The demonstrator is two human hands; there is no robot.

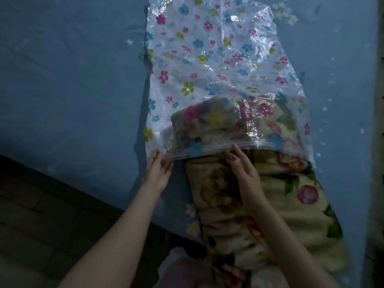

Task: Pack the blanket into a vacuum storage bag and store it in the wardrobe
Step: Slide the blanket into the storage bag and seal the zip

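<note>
A clear vacuum storage bag (207, 48) printed with coloured flowers lies flat on the blue bed, its zip-strip mouth facing me. A folded cream blanket (270, 204) with a floral pattern lies partly inside; its far end shows through the plastic, and most of it sticks out toward me. My left hand (158, 169) pinches the left end of the bag's mouth. My right hand (242, 167) rests on the blanket with its fingers at the middle of the zip strip, thumb and forefinger on the bag's upper edge.
The blue sheet (72, 80) with small white stars covers the bed all around the bag. The bed's edge runs diagonally at lower left, with dark tiled floor (41, 215) beyond it. A pale strip (378, 142) borders the bed at far right.
</note>
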